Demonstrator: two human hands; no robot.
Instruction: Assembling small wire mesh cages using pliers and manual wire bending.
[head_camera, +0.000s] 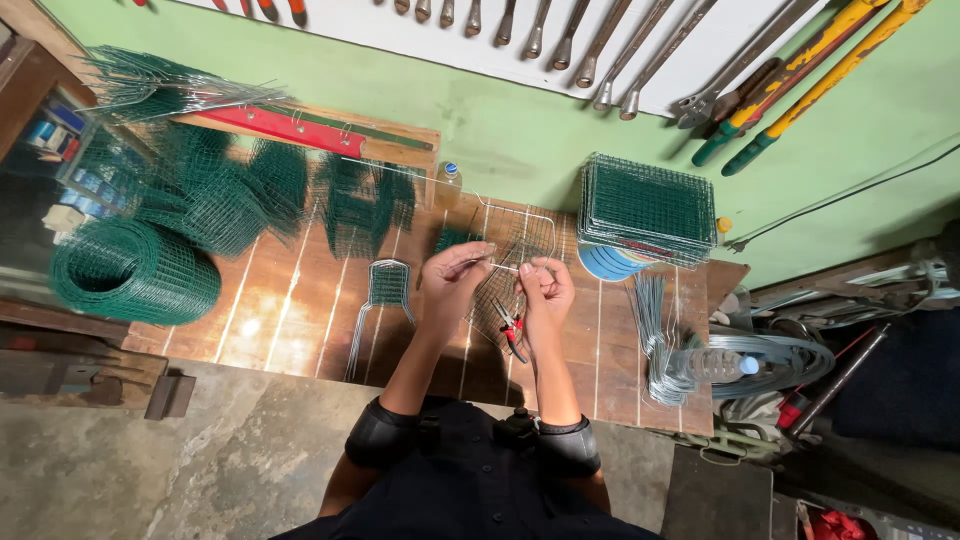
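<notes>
From the head camera, the left hand (452, 278) and right hand (546, 290) both pinch a thin wire frame (515, 243) over the wooden bench (280, 320), seemingly part-fitted with mesh. A stack of mesh panels (648, 208) lies finished beyond; the bent wires (655, 335) and mesh roll (132, 270) remain unused.

Wooden plank bench (290, 320) carries green mesh roll (130, 270), stacked mesh panels (648, 208), bent wire bundle (655, 335), red-handled pliers (512, 328).
</notes>
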